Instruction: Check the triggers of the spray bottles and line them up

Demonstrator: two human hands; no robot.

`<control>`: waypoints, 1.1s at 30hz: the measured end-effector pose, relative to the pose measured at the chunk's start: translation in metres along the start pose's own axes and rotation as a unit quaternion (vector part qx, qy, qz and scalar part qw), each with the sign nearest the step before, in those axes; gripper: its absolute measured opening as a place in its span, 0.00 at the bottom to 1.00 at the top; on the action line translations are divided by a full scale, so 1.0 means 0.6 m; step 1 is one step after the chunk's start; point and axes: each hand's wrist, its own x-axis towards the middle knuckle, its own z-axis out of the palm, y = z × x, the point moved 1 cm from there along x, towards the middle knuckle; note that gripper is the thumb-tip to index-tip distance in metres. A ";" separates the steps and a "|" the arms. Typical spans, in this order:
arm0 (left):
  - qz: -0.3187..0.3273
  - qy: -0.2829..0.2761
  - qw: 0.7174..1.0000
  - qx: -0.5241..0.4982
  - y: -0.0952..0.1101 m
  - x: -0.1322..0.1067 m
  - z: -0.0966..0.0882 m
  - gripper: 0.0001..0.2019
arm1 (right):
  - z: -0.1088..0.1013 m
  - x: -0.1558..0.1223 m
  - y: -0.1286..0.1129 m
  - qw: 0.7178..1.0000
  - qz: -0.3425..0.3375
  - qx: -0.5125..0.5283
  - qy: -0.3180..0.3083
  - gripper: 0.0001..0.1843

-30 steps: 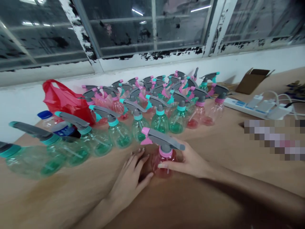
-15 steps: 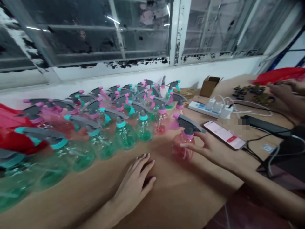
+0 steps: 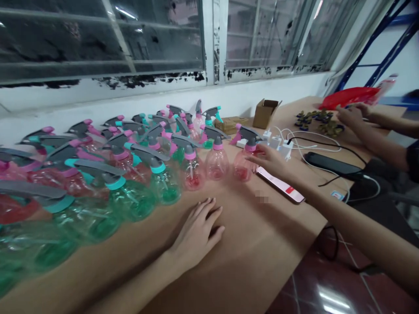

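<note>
My right hand (image 3: 273,162) grips a pink spray bottle (image 3: 242,169) near its collar, fingers at its right side. This bottle is upright on the brown tabletop, its grey trigger head above my fingers. Lying palm down on the table, my left hand (image 3: 198,231) has its fingers stretched out and holds nothing. Left of the gripped bottle stands another pink spray bottle (image 3: 216,163), with a pink one (image 3: 194,176) and a green one (image 3: 167,187) further left. Several more green and pink bottles fill the left side in close rows.
Beyond my right hand are a phone (image 3: 280,185), plugged-in white chargers (image 3: 276,141), cables and a black adapter (image 3: 332,165). An open cardboard box (image 3: 266,114) stands near the wall. Another person's hands (image 3: 353,114) are by a red bag (image 3: 347,97) and small brass-coloured parts (image 3: 316,117).
My right hand has moved the pink spray bottle away from me, up beside the other bottles at the row's right end. The view has turned right. My left hand stays flat on the table.
</note>
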 end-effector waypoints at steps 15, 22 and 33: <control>-0.009 0.022 0.999 -0.047 -0.002 -0.001 0.004 0.24 | 0.023 0.070 -0.001 1.000 -0.002 -0.004 -0.022 0.18; -0.014 0.024 0.998 -0.059 -0.002 -0.002 0.003 0.24 | 0.018 0.059 -0.013 0.999 0.018 -0.028 -0.033 0.23; -0.011 0.045 0.998 -0.044 -0.013 -0.044 -0.006 0.21 | 0.054 -0.119 -0.093 0.998 -0.015 -0.050 -0.022 0.25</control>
